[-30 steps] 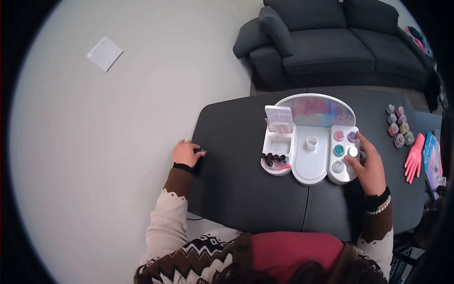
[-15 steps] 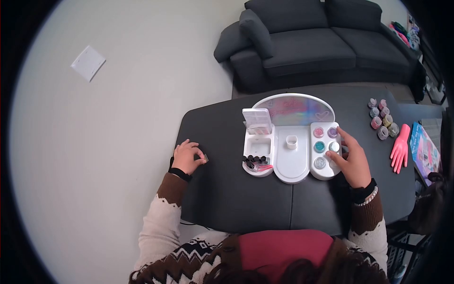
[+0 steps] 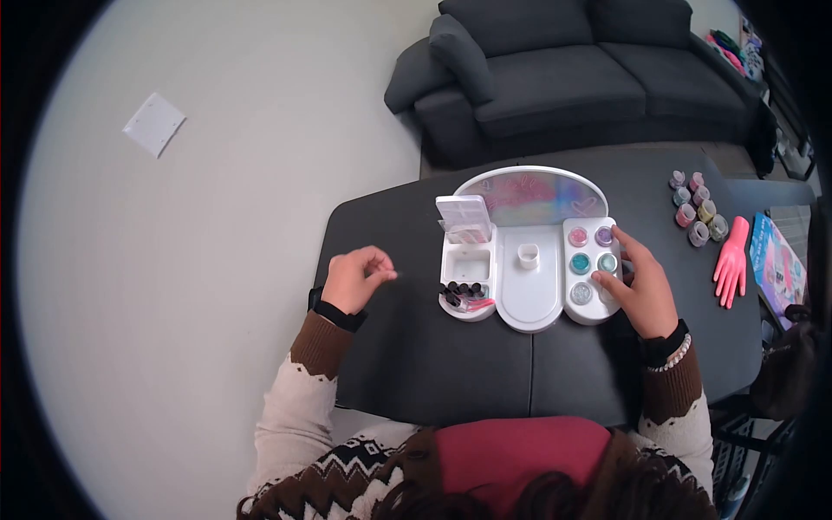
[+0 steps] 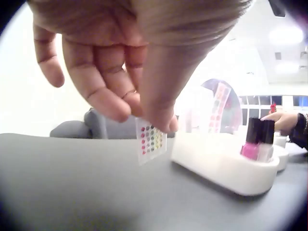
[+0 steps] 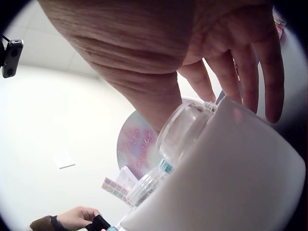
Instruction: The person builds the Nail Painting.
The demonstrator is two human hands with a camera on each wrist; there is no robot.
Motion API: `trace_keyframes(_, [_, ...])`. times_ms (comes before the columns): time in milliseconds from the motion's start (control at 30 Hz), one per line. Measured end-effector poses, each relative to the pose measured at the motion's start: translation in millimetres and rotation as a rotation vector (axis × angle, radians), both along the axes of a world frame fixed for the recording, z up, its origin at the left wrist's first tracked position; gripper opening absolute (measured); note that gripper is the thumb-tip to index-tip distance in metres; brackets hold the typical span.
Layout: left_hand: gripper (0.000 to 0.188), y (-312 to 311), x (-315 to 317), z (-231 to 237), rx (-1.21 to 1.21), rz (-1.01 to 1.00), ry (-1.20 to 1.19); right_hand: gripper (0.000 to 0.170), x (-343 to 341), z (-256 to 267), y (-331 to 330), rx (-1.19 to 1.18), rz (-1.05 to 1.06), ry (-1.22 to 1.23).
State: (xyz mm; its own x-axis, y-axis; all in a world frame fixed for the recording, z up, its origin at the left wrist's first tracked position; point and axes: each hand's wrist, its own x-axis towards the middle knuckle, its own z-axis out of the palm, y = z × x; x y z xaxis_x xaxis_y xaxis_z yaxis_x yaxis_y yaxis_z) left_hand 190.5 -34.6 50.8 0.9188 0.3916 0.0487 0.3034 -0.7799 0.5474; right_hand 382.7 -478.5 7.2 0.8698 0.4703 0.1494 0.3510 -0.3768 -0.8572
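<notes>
A small clear sheet with rows of coloured dots (image 4: pixel 153 143) is pinched between the thumb and fingertips of my left hand (image 3: pixel 351 279), raised over the table's left side. My right hand (image 3: pixel 648 290) rests at the right part of a white station (image 3: pixel 527 290), fingers fairly straight and spread, thumb near the glitter jars. Clear jars (image 5: pixel 185 130) stand beside that thumb in the right wrist view. Black-capped bottles (image 3: pixel 464 289) and a raised clear-lidded case (image 3: pixel 465 217) are on the station's left part. A white ring-shaped holder (image 3: pixel 528 255) stands on its middle.
Several small glitter jars (image 3: pixel 698 230) stand to the right, near a pink model hand (image 3: pixel 732 263) and a colourful package (image 3: pixel 780 264). Behind the dark table (image 3: pixel 433 364) is a grey sofa (image 3: pixel 568 87). A wall is on the left.
My left hand has lifted from the table's left edge and moved a little right, carrying the sheet. My right hand keeps its place at the station. The head view has shifted.
</notes>
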Motion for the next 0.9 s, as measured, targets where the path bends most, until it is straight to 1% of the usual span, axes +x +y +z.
trace_keyframes(33, [0.015,-16,7,12,-0.006,-0.001,0.001,0.072,0,-1,0,0.009,0.002,-0.006])
trace_keyframes(100, [0.012,-52,24,36,0.294,-0.207,-0.150,0.072,1,-3,0,0.013,0.005,-0.016])
trace_keyframes(133, [0.012,-62,31,36,0.290,-0.206,-0.154,0.073,2,-3,1,0.021,0.008,-0.004])
trace_keyframes(167, [0.010,-71,38,36,0.357,-0.244,-0.220,0.073,2,-2,0,0.030,0.012,0.009])
trace_keyframes(200, [0.009,-77,45,35,0.426,-0.283,-0.289,0.073,2,-2,0,0.026,0.010,0.004])
trace_keyframes(267, [0.007,-78,59,24,0.449,-0.291,-0.310,0.074,2,-1,0,0.022,0.018,0.037])
trace_keyframes(300, [0.007,-76,65,16,0.497,-0.304,-0.328,0.074,2,-1,0,0.022,0.011,0.033])
trace_keyframes(367, [0.006,-69,76,0,0.575,-0.322,-0.328,0.075,2,-1,0,0.003,0.003,0.012])
trace_keyframes(400, [0.006,-68,79,-4,0.575,-0.333,-0.331,0.075,3,-2,0,0.004,-0.007,0.013])
trace_keyframes(467, [0.005,-67,83,-14,0.643,-0.344,-0.375,0.075,3,-3,-1,-0.018,-0.001,-0.034])
trace_keyframes(533, [0.004,-71,84,-14,0.659,-0.357,-0.384,0.075,3,-2,0,-0.015,-0.012,-0.018])
trace_keyframes(600, [0.001,-75,83,-13,0.687,-0.381,-0.391,0.073,4,-5,-1,-0.008,0.007,-0.069])
trace_keyframes(667, [0.006,-76,79,-10,0.639,-0.408,-0.355,0.069,4,0,-2,-0.032,0.020,-0.081])
trace_keyframes(767, [0.007,-76,71,1,0.519,-0.360,-0.334,0.069,6,-2,-3,-0.051,0.019,-0.107])
trace_keyframes(833, [0.009,-82,62,15,0.380,-0.248,-0.340,0.070,6,2,-3,-0.045,0.025,-0.088])
trace_keyframes(867, [0.009,-84,57,15,0.314,-0.182,-0.445,0.072,6,2,-3,-0.026,0.032,-0.079])
trace_keyframes(900, [0.007,-83,53,11,0.172,-0.068,-0.499,0.076,7,0,-2,0.002,0.042,-0.061])
